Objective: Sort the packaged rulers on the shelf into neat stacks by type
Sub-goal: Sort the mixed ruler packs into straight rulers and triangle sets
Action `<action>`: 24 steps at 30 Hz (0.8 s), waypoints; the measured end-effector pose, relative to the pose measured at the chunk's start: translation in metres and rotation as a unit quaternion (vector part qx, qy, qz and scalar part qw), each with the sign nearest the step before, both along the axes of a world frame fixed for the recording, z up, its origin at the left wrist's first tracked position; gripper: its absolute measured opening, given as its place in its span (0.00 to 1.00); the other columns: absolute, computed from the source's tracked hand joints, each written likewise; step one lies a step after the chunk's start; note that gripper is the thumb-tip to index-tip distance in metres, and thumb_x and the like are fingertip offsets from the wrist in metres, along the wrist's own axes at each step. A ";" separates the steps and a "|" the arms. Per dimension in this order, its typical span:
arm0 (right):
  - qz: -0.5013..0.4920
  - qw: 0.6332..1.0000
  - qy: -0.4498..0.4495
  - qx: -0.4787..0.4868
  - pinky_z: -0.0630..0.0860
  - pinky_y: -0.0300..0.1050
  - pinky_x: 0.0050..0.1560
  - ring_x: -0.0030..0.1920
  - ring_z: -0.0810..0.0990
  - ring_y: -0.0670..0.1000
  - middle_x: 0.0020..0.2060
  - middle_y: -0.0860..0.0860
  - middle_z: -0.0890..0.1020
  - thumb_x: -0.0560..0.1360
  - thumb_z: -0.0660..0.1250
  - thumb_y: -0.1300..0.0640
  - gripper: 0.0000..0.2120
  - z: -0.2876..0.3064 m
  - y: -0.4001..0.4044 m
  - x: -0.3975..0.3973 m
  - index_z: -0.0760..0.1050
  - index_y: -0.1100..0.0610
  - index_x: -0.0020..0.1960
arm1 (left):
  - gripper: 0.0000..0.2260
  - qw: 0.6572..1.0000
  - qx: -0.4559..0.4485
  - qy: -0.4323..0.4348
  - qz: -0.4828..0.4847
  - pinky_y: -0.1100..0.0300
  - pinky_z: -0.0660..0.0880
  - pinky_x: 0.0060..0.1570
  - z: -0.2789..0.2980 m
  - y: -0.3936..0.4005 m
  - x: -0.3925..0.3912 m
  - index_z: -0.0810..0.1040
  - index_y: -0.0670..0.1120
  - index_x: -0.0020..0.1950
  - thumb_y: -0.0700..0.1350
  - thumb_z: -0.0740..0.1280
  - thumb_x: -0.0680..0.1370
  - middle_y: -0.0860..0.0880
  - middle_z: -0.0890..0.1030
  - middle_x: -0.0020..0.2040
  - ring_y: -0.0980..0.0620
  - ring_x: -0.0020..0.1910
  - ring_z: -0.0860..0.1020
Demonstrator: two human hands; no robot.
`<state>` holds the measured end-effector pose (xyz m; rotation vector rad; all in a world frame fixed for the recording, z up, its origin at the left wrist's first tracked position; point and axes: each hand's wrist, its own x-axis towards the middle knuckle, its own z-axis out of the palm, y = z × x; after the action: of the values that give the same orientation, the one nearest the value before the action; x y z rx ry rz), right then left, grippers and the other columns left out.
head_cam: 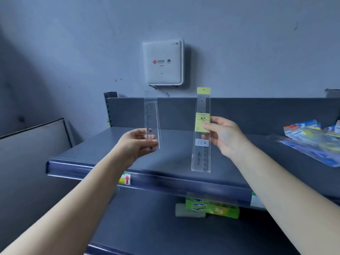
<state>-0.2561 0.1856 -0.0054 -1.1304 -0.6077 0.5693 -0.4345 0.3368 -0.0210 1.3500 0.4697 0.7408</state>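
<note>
- The short ruler (pixel 152 122) in the left hand (pixel 137 144) is showing clear plastic with dark markings, in a plain see-through sleeve.
- The long ruler (pixel 201 133) in the right hand (pixel 225 138) is sitting in a clear sleeve that is carrying a yellow-green header, a yellow-green label with black print and a white barcode patch.
- The shelf (pixel 103 150) is showing dark grey-blue.
- The edge tag (pixel 125 179) is showing yellow and white with a red arrow.
- The pile of packets (pixel 312 138) is showing blue, white, red and yellow.
- The box (pixel 211 207) on the lower shelf is showing bright green with a blue and yellow logo.
- The wall unit (pixel 163 61) is showing white with a red mark, on a grey wall (pixel 73 43).
</note>
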 end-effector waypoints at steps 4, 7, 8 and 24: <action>0.025 1.000 -0.005 -0.010 0.77 0.36 0.28 0.38 0.80 0.50 0.43 0.54 0.81 0.73 0.65 0.71 0.09 0.001 0.049 -0.034 0.75 0.62 0.52 | 0.12 0.999 0.016 0.031 0.021 0.60 0.81 0.35 -0.002 0.040 -0.037 0.75 0.40 0.48 0.26 0.67 0.71 0.44 0.78 0.39 0.51 0.30 0.81; 0.023 1.000 -0.010 -0.013 0.77 0.36 0.28 0.38 0.80 0.50 0.43 0.54 0.81 0.73 0.66 0.71 0.08 0.003 0.084 -0.056 0.75 0.60 0.47 | 0.12 0.999 0.023 0.041 0.011 0.62 0.81 0.34 0.000 0.069 -0.050 0.75 0.40 0.49 0.27 0.67 0.71 0.44 0.78 0.40 0.51 0.31 0.81; 0.020 1.000 -0.008 -0.013 0.77 0.36 0.28 0.38 0.80 0.50 0.43 0.54 0.81 0.73 0.66 0.71 0.08 0.003 0.095 -0.062 0.75 0.60 0.47 | 0.12 0.998 0.028 0.048 0.003 0.62 0.80 0.34 0.001 0.080 -0.054 0.75 0.39 0.49 0.27 0.68 0.71 0.43 0.78 0.40 0.51 0.32 0.82; -0.075 0.921 -0.214 -0.317 0.79 0.48 0.53 0.48 0.82 0.54 0.53 0.54 0.77 0.75 0.68 0.52 0.22 0.002 0.201 -0.107 0.70 0.68 0.61 | 0.07 0.927 0.285 0.237 0.058 0.59 0.74 0.33 -0.007 0.194 -0.066 0.75 0.41 0.53 0.41 0.66 0.76 0.47 0.77 0.40 0.48 0.39 0.76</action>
<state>-0.3631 0.3867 -0.0033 -1.9319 -0.7227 0.3896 -0.5001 0.5307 -0.0285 2.0846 0.7580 0.6696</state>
